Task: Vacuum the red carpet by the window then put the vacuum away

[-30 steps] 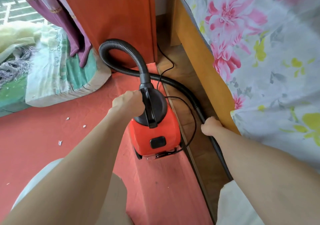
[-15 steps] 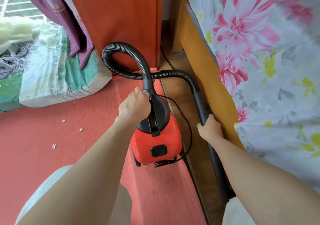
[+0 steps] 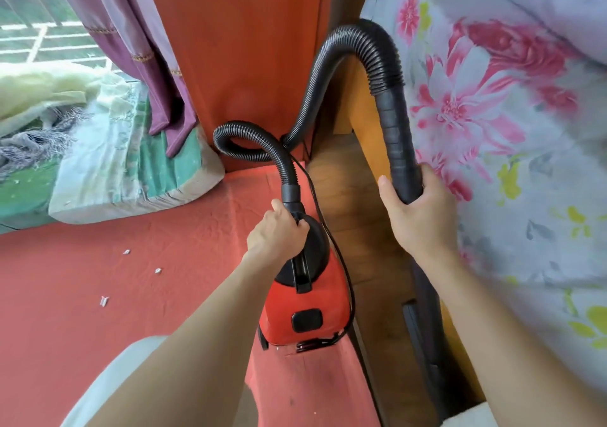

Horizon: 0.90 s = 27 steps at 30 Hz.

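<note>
Looking down from the head view, the red vacuum (image 3: 303, 308) stands on the red carpet (image 3: 98, 295) at its right edge, beside a strip of wooden floor (image 3: 354, 203) and the bed frame (image 3: 364, 114). The left hand (image 3: 277, 234) has its grip closed around the front of the black carrying handle (image 3: 302, 272) on top of the canister, fingers curled under it just below the hose socket. The right hand (image 3: 415, 216) has its grip wrapped around the smooth black tube end of the hose (image 3: 399, 144), thumb out to the left, held up in front of the floral bedsheet (image 3: 492, 130). The ribbed hose (image 3: 348, 45) arches high from that tube, drops, then loops once before entering the canister. A thin black cord (image 3: 346, 272) runs down the vacuum's right side. Small white scraps (image 3: 157, 270) lie on the carpet to the left, near a folded mattress (image 3: 131, 170) under the purple curtain (image 3: 144, 48).
</note>
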Motion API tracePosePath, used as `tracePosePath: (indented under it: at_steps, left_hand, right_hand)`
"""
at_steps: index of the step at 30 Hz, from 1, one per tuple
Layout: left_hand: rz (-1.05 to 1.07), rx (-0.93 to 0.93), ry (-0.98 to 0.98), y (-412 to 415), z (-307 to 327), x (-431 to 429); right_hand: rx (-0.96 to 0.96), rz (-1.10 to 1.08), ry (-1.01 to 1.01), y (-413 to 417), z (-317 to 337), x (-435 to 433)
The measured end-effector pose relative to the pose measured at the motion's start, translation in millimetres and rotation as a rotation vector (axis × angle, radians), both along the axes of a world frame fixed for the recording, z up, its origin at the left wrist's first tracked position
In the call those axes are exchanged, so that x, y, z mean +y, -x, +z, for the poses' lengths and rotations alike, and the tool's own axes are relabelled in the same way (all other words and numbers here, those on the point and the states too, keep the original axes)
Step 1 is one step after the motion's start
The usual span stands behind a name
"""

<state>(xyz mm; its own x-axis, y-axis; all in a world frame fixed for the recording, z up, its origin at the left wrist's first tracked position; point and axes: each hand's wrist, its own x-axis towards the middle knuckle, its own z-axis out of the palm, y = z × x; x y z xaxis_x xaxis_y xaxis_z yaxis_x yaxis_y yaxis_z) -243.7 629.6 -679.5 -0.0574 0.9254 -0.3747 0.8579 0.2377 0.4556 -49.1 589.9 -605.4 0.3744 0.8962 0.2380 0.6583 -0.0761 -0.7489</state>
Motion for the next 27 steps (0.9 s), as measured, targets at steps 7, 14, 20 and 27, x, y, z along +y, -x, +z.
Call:
tracePosePath:
  at_steps: [7, 14, 20, 27]
  left_hand:
    - [0.004, 0.010, 0.038, 8.8, 2.8, 8.1]
    - [-0.094, 0.016, 0.047, 5.1, -5.6, 5.5]
    - [-0.099, -0.032, 0.031, 2.6, -2.1, 1.9]
    - [-0.102, -0.059, 0.079, 4.8, 5.7, -5.4]
  right_hand:
    - [-0.043, 0.047, 0.027, 7.9, 9.4, 12.2]
    - [-0.019, -0.003, 0.267, -11.6, -57.6, 3.2]
    - [0.006, 0.004, 0.359, -30.1, -77.8, 1.9]
    - [-0.007, -0.008, 0.634, -43.3, -116.4, 3.7]
